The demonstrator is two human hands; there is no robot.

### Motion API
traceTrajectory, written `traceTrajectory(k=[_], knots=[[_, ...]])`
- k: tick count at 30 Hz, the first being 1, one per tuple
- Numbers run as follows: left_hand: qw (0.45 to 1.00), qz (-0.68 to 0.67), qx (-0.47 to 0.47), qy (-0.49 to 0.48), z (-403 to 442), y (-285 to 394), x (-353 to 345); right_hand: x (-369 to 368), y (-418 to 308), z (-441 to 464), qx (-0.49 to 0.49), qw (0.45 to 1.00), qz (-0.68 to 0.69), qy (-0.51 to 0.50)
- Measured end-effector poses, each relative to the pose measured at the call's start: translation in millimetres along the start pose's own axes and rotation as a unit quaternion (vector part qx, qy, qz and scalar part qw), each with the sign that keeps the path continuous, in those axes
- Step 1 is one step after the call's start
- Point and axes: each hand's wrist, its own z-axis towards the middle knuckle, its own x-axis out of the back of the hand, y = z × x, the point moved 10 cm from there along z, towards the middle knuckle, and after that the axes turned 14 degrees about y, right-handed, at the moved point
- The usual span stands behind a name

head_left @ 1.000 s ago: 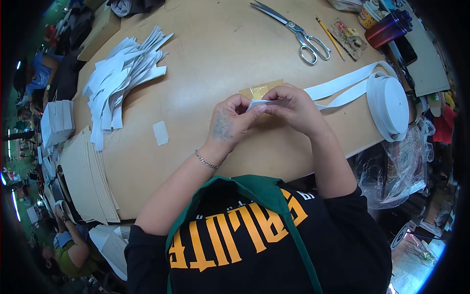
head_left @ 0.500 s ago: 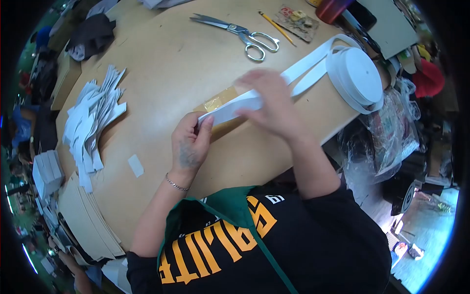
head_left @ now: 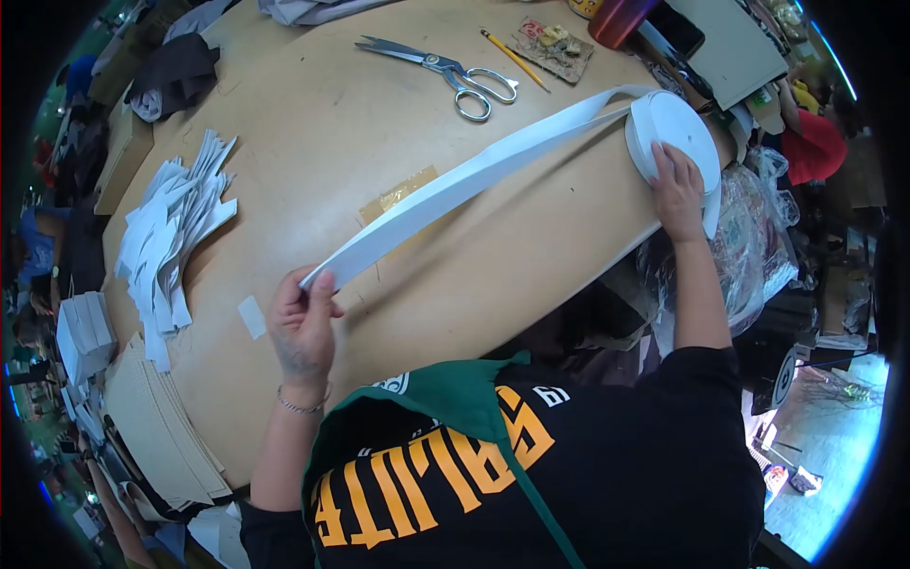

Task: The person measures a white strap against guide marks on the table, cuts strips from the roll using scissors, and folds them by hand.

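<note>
My left hand (head_left: 303, 322) is closed, with thumb and fingers pinching the near end of a wide white elastic band (head_left: 455, 188). The band stretches in a long strip across the table, two layers showing towards its far end. It leads to the roll of white elastic band (head_left: 697, 142) lying on its side at the table's right edge. Over the near side of that roll, my right hand (head_left: 680, 194) has its fingers curled on the top; its thumb is hidden. A patch of brown tape (head_left: 398, 194) on the table lies partly behind the band.
Large scissors (head_left: 445, 71), a yellow pencil (head_left: 515, 60) and a stained card (head_left: 555, 47) lie at the back. A pile of cut white strips (head_left: 175, 237) is on the left, near a small white piece (head_left: 251, 317). Plastic bags (head_left: 725, 266) hang beyond the right edge.
My left hand has moved left and towards me with the band end. My right hand has gone from the band to the roll. The band now spans a longer stretch.
</note>
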Motion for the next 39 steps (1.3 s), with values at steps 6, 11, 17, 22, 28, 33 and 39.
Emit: traceTrajectory(k=[6, 11, 17, 22, 28, 33, 39], knots=[[0.997, 0.018, 0.028, 0.075, -11.3, -39.4, 71.4, 11.2, 53.4, -20.0, 0.146, 0.988, 0.008, 0.038], [0.992, 0.067, 0.076, 0.076, -35.1, -62.5, 87.5, 2.6, 69.2, -12.6, 0.134, 0.990, -0.027, -0.028], [0.988, 0.063, 0.072, 0.121, -48.2, -68.7, 87.5, 22.6, -13.3, -2.5, 0.039, 0.998, 0.028, -0.029], [0.985, 0.087, -0.034, 0.142, -36.6, -47.6, 83.8, 21.2, -133.7, 52.6, 0.039, 0.969, 0.232, 0.073], [0.945, 0.194, -0.243, 0.100, -36.2, 34.0, 64.8, 63.0, -381.0, 85.6, 0.185, 0.784, 0.586, -0.086], [0.986, 0.078, -0.127, 0.075, -14.0, 28.7, 62.8, 29.2, -410.5, 85.3, 0.035, 0.657, 0.678, -0.327], [0.976, -0.186, 0.082, 0.077, 0.8, -11.2, 36.7, -3.3, -397.3, 76.2, -0.133, 0.578, 0.689, -0.418]])
